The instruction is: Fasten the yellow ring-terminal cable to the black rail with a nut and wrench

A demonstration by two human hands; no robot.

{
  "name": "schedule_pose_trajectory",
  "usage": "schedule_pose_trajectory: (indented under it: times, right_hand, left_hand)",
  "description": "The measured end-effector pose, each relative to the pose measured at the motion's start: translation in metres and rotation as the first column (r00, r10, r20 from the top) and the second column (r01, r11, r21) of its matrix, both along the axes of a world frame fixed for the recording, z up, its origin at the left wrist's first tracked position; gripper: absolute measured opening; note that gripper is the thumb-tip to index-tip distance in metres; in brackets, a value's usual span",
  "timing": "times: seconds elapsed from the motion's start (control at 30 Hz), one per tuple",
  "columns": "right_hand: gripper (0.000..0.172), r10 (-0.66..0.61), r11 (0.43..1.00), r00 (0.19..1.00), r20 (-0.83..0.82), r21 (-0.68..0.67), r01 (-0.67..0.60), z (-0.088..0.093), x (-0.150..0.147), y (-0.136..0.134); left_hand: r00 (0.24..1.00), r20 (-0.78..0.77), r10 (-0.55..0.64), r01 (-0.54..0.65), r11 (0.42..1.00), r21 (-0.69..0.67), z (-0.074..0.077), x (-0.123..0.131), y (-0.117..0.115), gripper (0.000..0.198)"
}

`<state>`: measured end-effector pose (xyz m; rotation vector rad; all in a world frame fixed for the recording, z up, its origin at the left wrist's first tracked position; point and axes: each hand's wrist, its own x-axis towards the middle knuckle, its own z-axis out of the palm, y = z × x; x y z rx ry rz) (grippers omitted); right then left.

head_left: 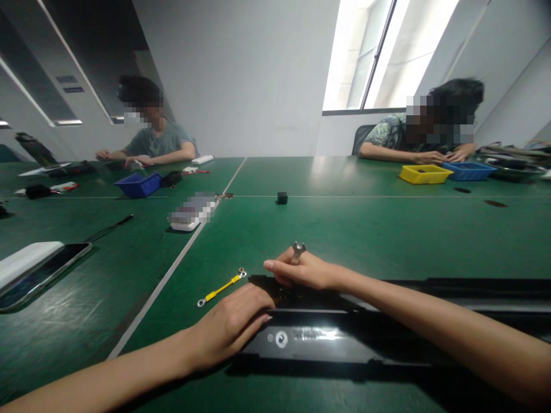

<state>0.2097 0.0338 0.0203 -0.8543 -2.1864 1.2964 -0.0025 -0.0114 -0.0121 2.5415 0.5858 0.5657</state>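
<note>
A long black housing point(321, 338), glossy on its near side, lies across the table in front of me. My left hand point(236, 315) is closed round its left end, thumb on the near side and fingertips partly hidden. Above that end, my right hand point(307, 271) is closed on an open-end wrench point(298, 250); the forked metal jaw sticks up past the fingers, and the rest of the tool is mostly hidden. A short yellow cable with ring terminals point(221, 288) lies on the table just beyond my left hand.
On the green table point(353, 229) are a small black cube point(282, 198), a white boxy device point(191, 212) and a phone point(47, 275). Across it, two people work near a dark blue bin point(138, 185), a yellow bin point(425, 175) and a blue bin point(470, 171).
</note>
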Motion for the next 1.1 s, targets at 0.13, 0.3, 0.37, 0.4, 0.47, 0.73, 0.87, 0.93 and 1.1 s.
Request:
schedule_pose_trajectory:
  times: [0.13, 0.3, 0.37, 0.4, 0.47, 0.73, 0.87, 0.93, 1.1]
  right_hand:
    - [0.058, -0.001, 1.000, 1.000, -0.002, -0.003, 0.001, 0.0003, 0.0001, -0.0003]
    - [0.058, -0.012, 1.000, 1.000, 0.003, -0.012, 0.012, 0.0019, -0.0013, -0.0013]
    - [0.058, -0.013, 1.000, 1.000, 0.006, -0.012, 0.013, 0.0020, -0.0015, -0.0014]
    - [0.058, -0.013, 1.000, 1.000, 0.007, -0.011, 0.013, 0.0019, -0.0015, -0.0014]
    - [0.058, -0.014, 1.000, 1.000, 0.010, -0.009, 0.014, 0.0017, -0.0014, -0.0013]
    - [0.058, -0.022, 1.000, 1.000, 0.012, -0.011, 0.023, -0.0004, -0.0006, -0.0001]
    - [0.058, -0.022, 1.000, 1.000, 0.010, -0.018, 0.022, -0.0010, -0.0004, 0.0000]
    - [0.058, -0.019, 1.000, 1.000, 0.011, -0.018, 0.019, -0.0008, -0.0005, -0.0003]
    - [0.058, -0.013, 1.000, 1.000, 0.010, -0.013, 0.013, 0.0000, -0.0008, -0.0007]
  left_hand:
    - [1.000, -0.001, 0.001, -0.001, 1.000, 0.001, -0.0002, -0.0003, -0.0001, 0.017]
    - [1.000, 0.009, 0.001, -0.001, 1.000, 0.017, 0.0006, 0.0003, 0.0003, 0.017]
    - [1.000, 0.010, 0.003, -0.003, 1.000, 0.017, 0.0010, 0.0004, 0.0003, 0.017]
    - [1.000, 0.011, 0.001, -0.001, 1.000, 0.016, 0.0011, 0.0003, 0.0003, 0.017]
    - [1.000, 0.008, 0.000, 0.000, 1.000, 0.010, 0.0013, 0.0000, 0.0002, 0.017]
    - [1.000, 0.006, 0.000, 0.000, 1.000, 0.026, 0.0000, -0.0002, 0.0001, 0.017]
    - [1.000, 0.010, -0.004, 0.004, 1.000, 0.018, 0.0001, -0.0002, -0.0004, 0.016]
    - [1.000, 0.008, -0.003, 0.003, 1.000, 0.016, 0.0000, -0.0003, -0.0003, 0.016]
    - [1.000, 0.007, 0.003, -0.003, 1.000, 0.015, 0.0000, 0.0001, 0.0004, 0.016]
